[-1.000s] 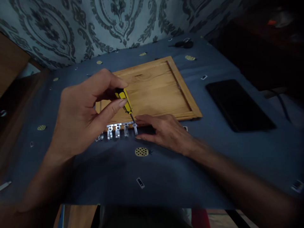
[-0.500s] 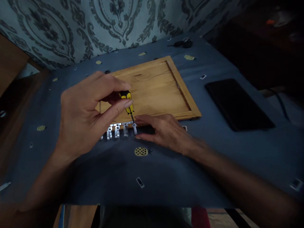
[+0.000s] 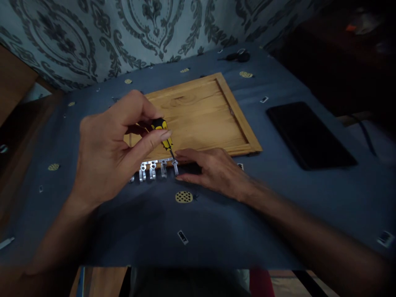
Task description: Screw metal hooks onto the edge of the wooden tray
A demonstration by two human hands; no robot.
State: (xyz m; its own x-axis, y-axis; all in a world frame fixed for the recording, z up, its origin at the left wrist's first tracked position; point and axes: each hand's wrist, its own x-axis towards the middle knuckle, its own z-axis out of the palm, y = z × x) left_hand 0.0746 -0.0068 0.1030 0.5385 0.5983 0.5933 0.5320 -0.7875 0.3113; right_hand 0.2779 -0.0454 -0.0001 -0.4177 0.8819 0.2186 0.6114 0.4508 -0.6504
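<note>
My left hand (image 3: 107, 142) pinches the black-and-yellow handle of a small screwdriver (image 3: 167, 143) between thumb and fingers. The screwdriver leans to the left, and its tip meets the right end of a silver metal hook rail (image 3: 153, 164). This rail, with several hooks, runs along the near edge of a framed wooden board (image 3: 198, 123) that lies flat. At the rail's right end my right hand (image 3: 216, 171) is closed, its index finger by the board's edge and its thumb below, against the last hook. My left hand hides the board's left part and the rail's far left end.
A black phone or tablet (image 3: 311, 136) lies to the right of the board on the blue patterned tablecloth (image 3: 216, 231). Keys (image 3: 241, 55) lie near the back by the patterned wall. A white pen-like object (image 3: 6, 242) is at the left edge.
The screwdriver's handle has tipped slightly left while its tip stays at the rail's end. My left fingers have shifted on the handle; my right hand has hardly moved.
</note>
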